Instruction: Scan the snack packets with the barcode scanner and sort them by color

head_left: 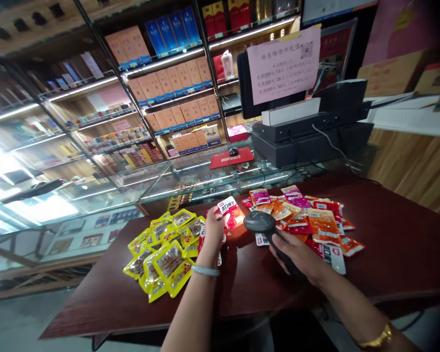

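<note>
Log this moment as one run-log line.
left hand: holds red snack packet | right hand: grips black barcode scanner aimed at it | yellow packets left on wooden table

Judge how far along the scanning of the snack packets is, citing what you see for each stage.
Seemingly done: a yellow pile lies left on the table, though nothing proves it was scanned. In hand: the left hand holds a red packet up to the scanner gripped by the right hand. Probably left: the mixed pile behind the scanner.
</note>
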Demonstrator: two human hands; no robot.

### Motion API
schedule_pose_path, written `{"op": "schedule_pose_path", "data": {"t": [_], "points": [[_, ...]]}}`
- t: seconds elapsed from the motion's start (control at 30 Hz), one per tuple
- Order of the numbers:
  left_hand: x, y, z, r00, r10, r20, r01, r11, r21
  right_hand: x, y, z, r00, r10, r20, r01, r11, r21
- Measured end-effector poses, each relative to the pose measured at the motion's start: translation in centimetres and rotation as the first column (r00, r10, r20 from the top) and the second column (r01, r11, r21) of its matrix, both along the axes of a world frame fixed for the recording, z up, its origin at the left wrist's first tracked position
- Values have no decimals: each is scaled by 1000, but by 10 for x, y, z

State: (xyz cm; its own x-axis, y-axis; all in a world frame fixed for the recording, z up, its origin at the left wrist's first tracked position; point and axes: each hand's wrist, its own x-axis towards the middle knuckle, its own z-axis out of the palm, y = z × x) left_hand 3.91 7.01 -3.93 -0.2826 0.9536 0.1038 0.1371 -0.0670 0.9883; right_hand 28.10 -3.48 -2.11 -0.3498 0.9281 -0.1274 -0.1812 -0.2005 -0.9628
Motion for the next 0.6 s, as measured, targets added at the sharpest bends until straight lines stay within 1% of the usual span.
{"op": "schedule_pose_path", "data": {"t": [0.07, 0.13, 0.17, 0.2, 0.23, 0.27, 0.3, 0.33, 0.37, 0.4, 0.47, 0.53, 0.6], "points": [[-8, -4, 3, 1000, -4, -24, 4, 1000, 18, -4, -2, 0, 1000, -4, 4, 4, 1000, 11], [-21, -8, 9, 995, 41, -96, -41, 999, -3, -5, -5, -2, 1000, -10, 11, 10, 1000, 21], [-28, -11, 14, 980, 93, -178, -97, 995, -13, -5, -6, -3, 1000, -14, 19, 14, 1000, 25], [-35, -14, 18, 942, 165, -292, -173, 985, -3, -3, -8, -5, 999, -17, 31, 16, 999, 31], [-41, -17, 23, 873, 250, -418, -259, 965, 36, -2, -9, -7, 999, -17, 46, 15, 999, 38], [-45, -20, 27, 777, 337, -532, -336, 936, 103, 0, -10, -9, 998, -14, 65, 11, 999, 43], [-45, -22, 31, 679, 401, -616, -379, 909, 174, 3, -12, -12, 996, -10, 85, 6, 999, 45], [-43, -23, 33, 605, 425, -674, -379, 897, 225, 5, -13, -14, 995, -10, 101, 6, 999, 43], [-37, -23, 33, 568, 406, -716, -343, 908, 242, 8, -14, -16, 993, -14, 114, 10, 999, 35], [-27, -21, 33, 566, 347, -748, -278, 934, 223, 11, -15, -18, 992, -26, 122, 23, 999, 24], [-1, -12, 28, 597, 182, -781, -127, 983, 132, 18, -16, -20, 990, -67, 122, 66, 998, 8], [29, 4, 20, 609, 46, -792, -23, 999, 40, 24, -16, -20, 988, -113, 107, 114, 993, -5], [58, 23, 14, 574, -30, -818, 10, 1000, -30, 29, -12, -18, 983, -161, 92, 164, 986, -21]]}}
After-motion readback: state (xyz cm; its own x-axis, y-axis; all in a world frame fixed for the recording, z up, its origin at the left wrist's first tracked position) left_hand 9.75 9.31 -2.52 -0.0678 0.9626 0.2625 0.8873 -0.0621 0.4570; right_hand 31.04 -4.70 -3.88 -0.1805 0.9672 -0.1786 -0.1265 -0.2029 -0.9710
